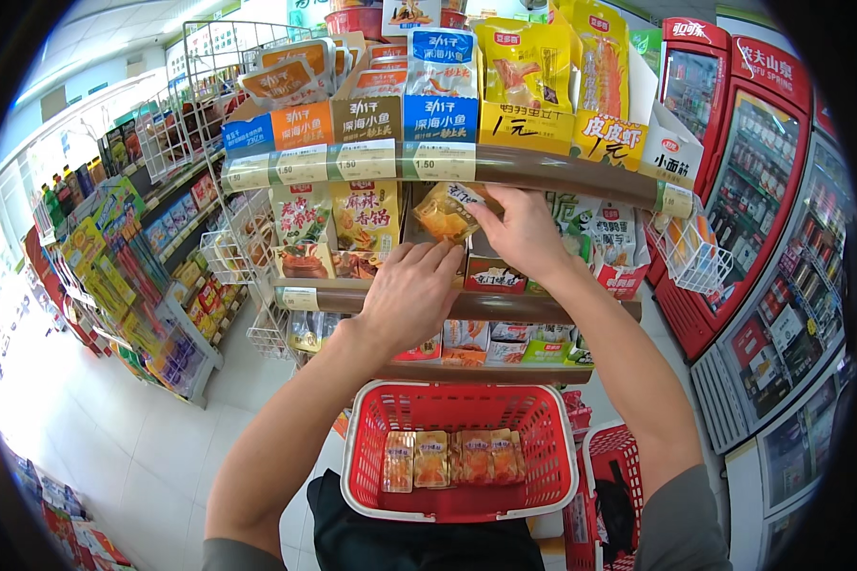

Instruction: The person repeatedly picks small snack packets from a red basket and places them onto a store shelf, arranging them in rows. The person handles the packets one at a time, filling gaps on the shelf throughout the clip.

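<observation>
My right hand (532,232) pinches a small amber snack packet (444,214) between thumb and fingers, just under the price rail of the upper shelf. My left hand (414,289) lies over the front of a carton on the middle shelf, fingertips close below the packet. What those fingertips hold, if anything, is hidden. To the right of them is the printed front of a snack carton (496,276). Below my arms sits a red plastic shopping basket (457,510) with white rim handles. Several similar orange packets (432,460) stand in a row inside it.
Brown shelf rails (514,305) cross in front of me, with snack pouches (525,64) in display cartons above. Wire side baskets (693,246) jut out at the ends. Red drinks fridges (739,193) line the right; another red basket (578,514) holds a black item.
</observation>
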The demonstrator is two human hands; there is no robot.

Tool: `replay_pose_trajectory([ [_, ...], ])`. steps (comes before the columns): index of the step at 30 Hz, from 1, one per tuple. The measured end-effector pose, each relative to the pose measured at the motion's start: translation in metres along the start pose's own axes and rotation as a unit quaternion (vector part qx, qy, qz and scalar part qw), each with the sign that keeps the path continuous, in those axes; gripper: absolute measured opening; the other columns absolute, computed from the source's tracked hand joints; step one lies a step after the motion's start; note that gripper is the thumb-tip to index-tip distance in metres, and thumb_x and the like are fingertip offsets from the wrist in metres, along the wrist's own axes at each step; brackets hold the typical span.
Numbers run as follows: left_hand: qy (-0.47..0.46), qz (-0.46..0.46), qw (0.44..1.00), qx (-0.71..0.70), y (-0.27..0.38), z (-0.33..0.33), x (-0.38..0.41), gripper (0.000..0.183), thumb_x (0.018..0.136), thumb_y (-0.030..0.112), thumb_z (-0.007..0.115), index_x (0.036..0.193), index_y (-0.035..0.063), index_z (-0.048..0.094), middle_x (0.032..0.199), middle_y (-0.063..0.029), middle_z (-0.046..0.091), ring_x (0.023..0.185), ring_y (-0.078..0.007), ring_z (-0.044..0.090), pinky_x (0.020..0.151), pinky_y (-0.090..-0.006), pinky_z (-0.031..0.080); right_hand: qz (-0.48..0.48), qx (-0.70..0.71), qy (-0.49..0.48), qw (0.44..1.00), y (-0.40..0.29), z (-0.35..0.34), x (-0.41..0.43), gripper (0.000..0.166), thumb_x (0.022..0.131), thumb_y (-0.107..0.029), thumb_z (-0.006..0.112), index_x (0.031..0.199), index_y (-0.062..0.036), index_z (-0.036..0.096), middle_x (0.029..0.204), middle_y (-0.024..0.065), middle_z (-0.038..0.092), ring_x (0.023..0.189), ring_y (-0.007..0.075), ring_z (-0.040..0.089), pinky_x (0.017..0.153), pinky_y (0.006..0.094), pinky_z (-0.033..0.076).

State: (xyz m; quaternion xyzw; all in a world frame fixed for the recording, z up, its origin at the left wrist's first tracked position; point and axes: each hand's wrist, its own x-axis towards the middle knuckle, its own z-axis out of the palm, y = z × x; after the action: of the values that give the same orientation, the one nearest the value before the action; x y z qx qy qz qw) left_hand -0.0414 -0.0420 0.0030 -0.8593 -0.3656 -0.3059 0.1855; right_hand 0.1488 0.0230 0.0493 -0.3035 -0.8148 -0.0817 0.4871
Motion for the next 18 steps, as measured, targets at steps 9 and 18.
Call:
replay_pose_trajectory([
  [9,-0.006,0.004,1.0,0.02,0.004,0.001,0.0,0.055,0.077,0.014,0.073,0.125,-0.0028,0.054,0.121,-0.0168,0.061,0.113,-0.0315,0.057,0.101,-0.0429,0.042,-0.081,-0.255,-0.098,0.959,0.022,0.033,0.036,0.033,0.093,-0.023,0.057,0.121,-0.0063,0.061,0.116,0.0188,0.065,0.102,0.0413,0.061,0.089,0.0496,0.048],
  [18,0.0,0.013,1.0,0.016,0.004,0.0,-0.003,0.063,0.075,0.015,0.075,0.129,-0.0036,0.05,0.123,-0.017,0.059,0.116,-0.0316,0.055,0.103,-0.0435,0.041,0.144,-0.118,-0.364,0.912,-0.007,-0.013,0.064,0.046,0.098,-0.041,0.048,0.137,-0.0168,0.052,0.143,0.0096,0.052,0.13,0.0307,0.05,0.108,0.041,0.038],
])
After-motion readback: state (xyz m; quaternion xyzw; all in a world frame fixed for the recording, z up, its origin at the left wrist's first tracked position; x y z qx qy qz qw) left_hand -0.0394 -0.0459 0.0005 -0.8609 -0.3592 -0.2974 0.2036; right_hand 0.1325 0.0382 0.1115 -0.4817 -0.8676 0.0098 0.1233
